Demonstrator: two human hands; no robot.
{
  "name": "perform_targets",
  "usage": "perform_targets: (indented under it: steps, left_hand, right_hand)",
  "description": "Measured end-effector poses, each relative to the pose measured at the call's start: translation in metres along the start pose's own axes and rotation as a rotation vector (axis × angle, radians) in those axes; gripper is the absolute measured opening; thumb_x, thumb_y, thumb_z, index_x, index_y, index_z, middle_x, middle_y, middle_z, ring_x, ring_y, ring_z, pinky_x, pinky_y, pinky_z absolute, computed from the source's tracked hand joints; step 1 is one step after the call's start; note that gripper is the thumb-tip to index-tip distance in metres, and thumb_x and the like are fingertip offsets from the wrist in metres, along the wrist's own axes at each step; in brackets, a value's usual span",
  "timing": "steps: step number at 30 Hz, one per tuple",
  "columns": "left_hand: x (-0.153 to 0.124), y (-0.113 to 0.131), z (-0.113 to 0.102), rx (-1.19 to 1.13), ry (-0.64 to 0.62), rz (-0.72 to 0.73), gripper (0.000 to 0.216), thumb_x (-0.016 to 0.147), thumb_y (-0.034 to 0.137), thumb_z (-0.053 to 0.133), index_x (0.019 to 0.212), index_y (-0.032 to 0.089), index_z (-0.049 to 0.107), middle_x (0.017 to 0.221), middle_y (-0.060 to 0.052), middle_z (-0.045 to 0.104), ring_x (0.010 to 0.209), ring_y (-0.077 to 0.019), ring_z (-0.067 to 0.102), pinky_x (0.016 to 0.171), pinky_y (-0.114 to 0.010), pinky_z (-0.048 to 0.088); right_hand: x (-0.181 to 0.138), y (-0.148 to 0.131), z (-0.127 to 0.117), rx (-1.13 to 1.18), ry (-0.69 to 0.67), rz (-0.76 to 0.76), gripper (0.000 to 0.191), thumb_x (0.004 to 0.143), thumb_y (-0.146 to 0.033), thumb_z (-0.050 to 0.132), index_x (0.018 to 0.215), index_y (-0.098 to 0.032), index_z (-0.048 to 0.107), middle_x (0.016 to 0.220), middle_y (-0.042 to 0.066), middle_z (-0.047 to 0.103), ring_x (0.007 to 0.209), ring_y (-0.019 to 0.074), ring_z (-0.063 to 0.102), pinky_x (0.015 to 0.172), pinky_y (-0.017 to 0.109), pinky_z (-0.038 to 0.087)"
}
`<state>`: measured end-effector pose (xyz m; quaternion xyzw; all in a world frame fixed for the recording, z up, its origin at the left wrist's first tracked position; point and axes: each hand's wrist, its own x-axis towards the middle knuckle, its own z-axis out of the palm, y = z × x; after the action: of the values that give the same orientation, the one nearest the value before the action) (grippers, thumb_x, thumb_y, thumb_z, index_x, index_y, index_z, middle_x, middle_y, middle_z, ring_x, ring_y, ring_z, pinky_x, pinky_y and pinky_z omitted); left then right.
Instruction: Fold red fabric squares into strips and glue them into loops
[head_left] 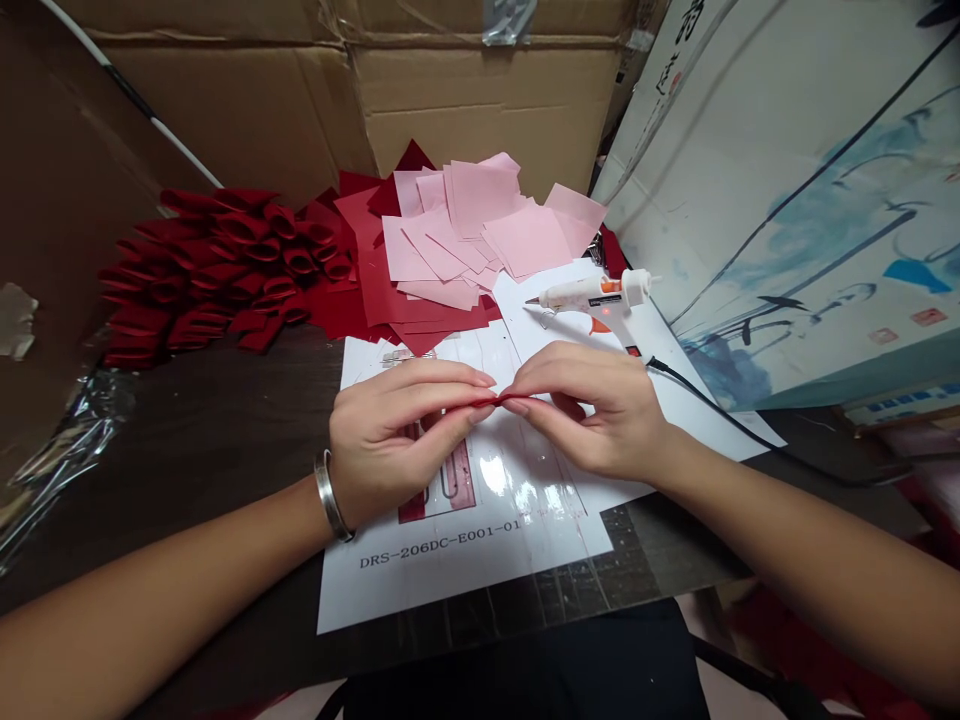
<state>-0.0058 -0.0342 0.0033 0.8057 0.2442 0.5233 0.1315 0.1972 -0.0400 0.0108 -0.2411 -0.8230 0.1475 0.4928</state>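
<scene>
My left hand [397, 440] and my right hand [592, 410] meet above a printed paper sheet [465, 570], their fingertips pinching a thin, narrow piece of red material [496, 400] between them. Most of that piece is hidden by my fingers. A metal bangle [330, 497] circles my left wrist. Just beyond my right hand lies a white hot glue gun [592, 298] with an orange part, its black cable [750, 440] running off to the right. Farther ahead are loose pink paper squares [469, 225] on red squares [360, 290], with a heap of curled red pieces [217, 265] to the left.
A dark tabletop [187, 430] carries everything, with a cutting mat [577, 590] under the sheets. Cardboard boxes [360, 100] stand behind, and a painted white board [787, 200] leans at the right. Crumpled clear plastic [67, 450] lies at the left edge.
</scene>
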Motion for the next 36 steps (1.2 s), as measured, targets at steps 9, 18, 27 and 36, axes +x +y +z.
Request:
perform_targets:
  steps: [9, 18, 27, 36]
  left_hand:
    - [-0.001, 0.003, -0.001, -0.028, 0.016, -0.018, 0.017, 0.08, 0.005, 0.069, 0.088, 0.02, 0.072, 0.091, -0.001, 0.075, 0.081, -0.0127, 0.07, 0.074, -0.025, 0.057]
    - [-0.004, 0.002, -0.001, -0.002, 0.01, -0.124, 0.015, 0.091, 0.021, 0.059, 0.097, 0.023, 0.073, 0.097, -0.003, 0.076, 0.088, -0.0178, 0.068, 0.081, -0.034, 0.053]
    - [-0.003, -0.002, -0.001, -0.666, -0.393, -0.689, 0.035, 0.1, 0.045, 0.04, 0.102, 0.022, 0.066, 0.081, -0.003, 0.069, 0.055, -0.0127, 0.059, 0.054, -0.027, 0.047]
    - [-0.002, -0.004, 0.002, -0.583, -0.384, -0.721, 0.036, 0.098, 0.043, 0.046, 0.106, 0.018, 0.071, 0.095, -0.009, 0.074, 0.065, -0.0152, 0.062, 0.054, -0.026, 0.048]
  right_hand:
    - [0.0, -0.004, -0.001, -0.042, -0.016, -0.058, 0.013, 0.085, -0.006, 0.06, 0.085, -0.014, 0.07, 0.075, 0.006, 0.072, 0.068, 0.0143, 0.065, 0.058, 0.026, 0.052]
    - [-0.002, -0.001, 0.0, 0.023, 0.014, 0.103, 0.006, 0.086, -0.013, 0.066, 0.086, -0.016, 0.071, 0.072, 0.002, 0.07, 0.06, 0.0099, 0.057, 0.051, 0.024, 0.043]
    - [0.0, -0.003, 0.004, 0.418, 0.11, 0.498, 0.002, 0.087, -0.02, 0.067, 0.087, -0.019, 0.069, 0.08, 0.0, 0.071, 0.07, 0.0098, 0.064, 0.063, 0.023, 0.052]
    - [0.001, -0.002, 0.006, 0.301, 0.178, 0.624, 0.006, 0.084, -0.024, 0.07, 0.085, -0.018, 0.069, 0.076, 0.0, 0.067, 0.061, 0.0099, 0.06, 0.048, 0.021, 0.046]
